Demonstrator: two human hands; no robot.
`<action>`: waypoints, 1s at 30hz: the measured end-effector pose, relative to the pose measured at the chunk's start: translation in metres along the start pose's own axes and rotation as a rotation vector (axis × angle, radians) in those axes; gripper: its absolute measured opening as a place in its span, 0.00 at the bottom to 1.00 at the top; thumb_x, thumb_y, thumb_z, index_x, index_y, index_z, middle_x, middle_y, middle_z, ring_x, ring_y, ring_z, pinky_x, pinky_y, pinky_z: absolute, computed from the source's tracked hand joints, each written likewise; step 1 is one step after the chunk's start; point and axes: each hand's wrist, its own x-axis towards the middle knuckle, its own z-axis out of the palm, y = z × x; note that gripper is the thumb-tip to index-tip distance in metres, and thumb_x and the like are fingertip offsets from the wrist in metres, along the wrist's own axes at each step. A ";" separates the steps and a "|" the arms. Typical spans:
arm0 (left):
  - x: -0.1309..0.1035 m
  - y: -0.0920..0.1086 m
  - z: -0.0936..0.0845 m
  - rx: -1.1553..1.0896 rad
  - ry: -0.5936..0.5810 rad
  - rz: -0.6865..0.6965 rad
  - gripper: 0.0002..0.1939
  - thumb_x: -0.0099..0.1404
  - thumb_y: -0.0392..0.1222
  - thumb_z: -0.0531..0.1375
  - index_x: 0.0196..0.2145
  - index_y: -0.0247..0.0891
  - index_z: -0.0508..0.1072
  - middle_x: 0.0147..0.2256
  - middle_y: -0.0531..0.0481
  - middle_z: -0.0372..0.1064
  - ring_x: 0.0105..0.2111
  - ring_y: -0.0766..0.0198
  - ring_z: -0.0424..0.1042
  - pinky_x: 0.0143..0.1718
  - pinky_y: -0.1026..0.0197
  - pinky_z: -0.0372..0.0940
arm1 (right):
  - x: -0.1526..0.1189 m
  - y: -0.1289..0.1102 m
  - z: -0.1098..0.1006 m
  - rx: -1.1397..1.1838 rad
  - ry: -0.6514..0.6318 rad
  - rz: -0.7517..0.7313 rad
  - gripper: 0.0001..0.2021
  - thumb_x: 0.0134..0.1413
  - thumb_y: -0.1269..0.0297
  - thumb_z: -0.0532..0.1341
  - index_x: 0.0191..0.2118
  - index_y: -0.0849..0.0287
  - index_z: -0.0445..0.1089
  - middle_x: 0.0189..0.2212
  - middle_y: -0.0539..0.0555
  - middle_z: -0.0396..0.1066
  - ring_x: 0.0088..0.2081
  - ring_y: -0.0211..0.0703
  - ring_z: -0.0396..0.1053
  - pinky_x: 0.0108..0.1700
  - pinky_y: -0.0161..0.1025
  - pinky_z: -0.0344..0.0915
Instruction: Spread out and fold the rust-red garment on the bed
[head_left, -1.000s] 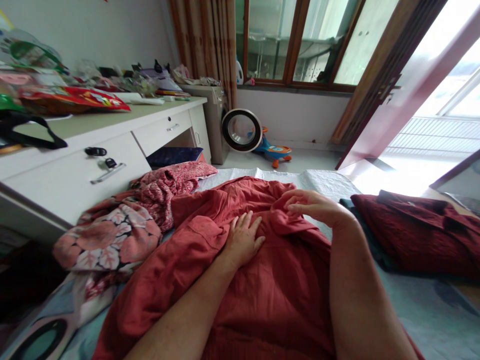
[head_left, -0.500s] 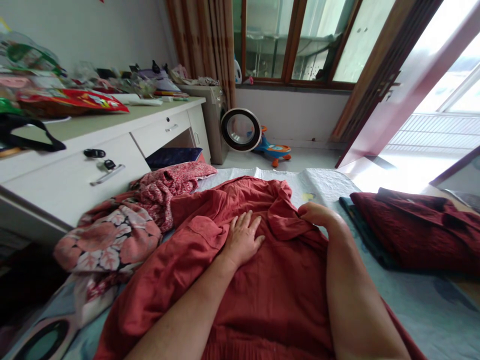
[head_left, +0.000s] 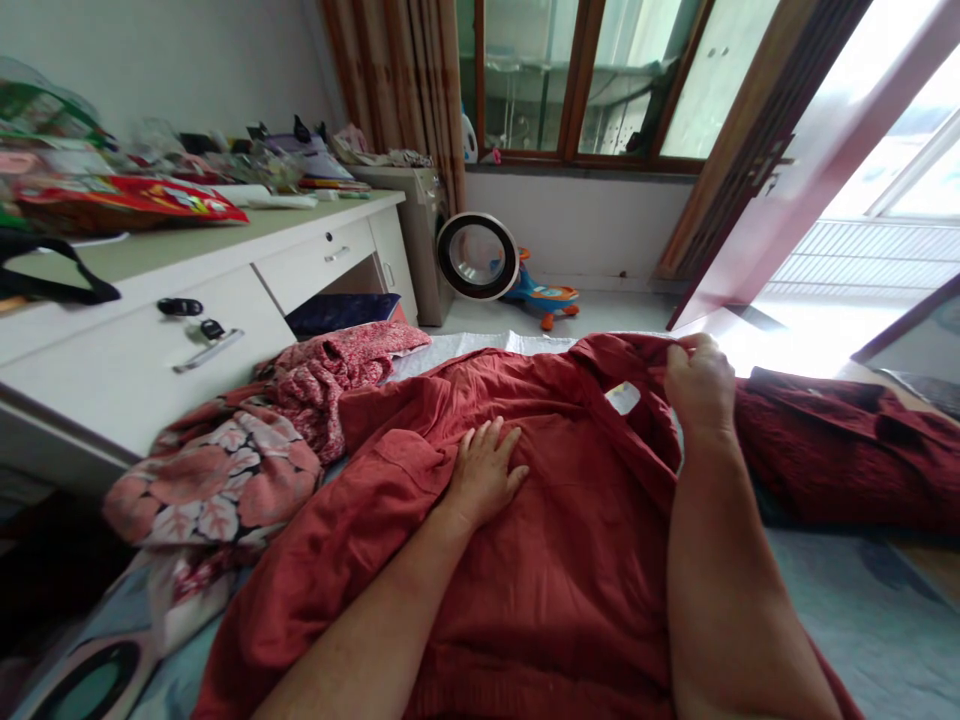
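the red garment (head_left: pixel 562 560) lies spread beneath both forearms, only partly smoothed — creases remain beyond the left hand (head_left: pixel 484 470) and bulky folds to its left. the left hand rests flat on it, fingers slightly apart, gripping nothing; the right hand (head_left: pixel 701 378) is closed on the garment's far right edge. straightening that side looks under way, not finished. right of that hand sits folded dark-red clothing (head_left: pixel 847 450).

compared with half a second ago, the right hand is farther out and the edge is drawn outward with it — a pale patch (head_left: pixel 622 398) now shows within the cloth, while the left hand stays put.
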 end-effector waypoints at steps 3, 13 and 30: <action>0.000 0.000 0.000 -0.006 0.002 0.002 0.31 0.68 0.52 0.57 0.65 0.41 0.59 0.68 0.39 0.49 0.67 0.48 0.50 0.66 0.42 0.45 | -0.003 -0.008 -0.011 0.005 0.154 -0.030 0.11 0.57 0.63 0.54 0.41 0.58 0.71 0.36 0.60 0.75 0.41 0.54 0.70 0.46 0.45 0.63; 0.000 -0.002 0.001 -0.030 -0.001 -0.006 0.31 0.68 0.52 0.57 0.65 0.41 0.59 0.68 0.39 0.48 0.67 0.48 0.50 0.67 0.42 0.44 | -0.018 -0.028 -0.039 0.079 0.224 -0.171 0.09 0.53 0.56 0.58 0.29 0.54 0.69 0.27 0.54 0.72 0.32 0.49 0.69 0.39 0.44 0.64; 0.002 -0.004 0.008 -0.048 0.024 0.006 0.31 0.67 0.53 0.58 0.64 0.42 0.59 0.68 0.38 0.49 0.66 0.47 0.50 0.66 0.41 0.45 | -0.029 -0.034 0.038 -0.136 -0.785 -0.533 0.31 0.45 0.62 0.66 0.59 0.54 0.68 0.53 0.55 0.72 0.51 0.48 0.70 0.52 0.37 0.64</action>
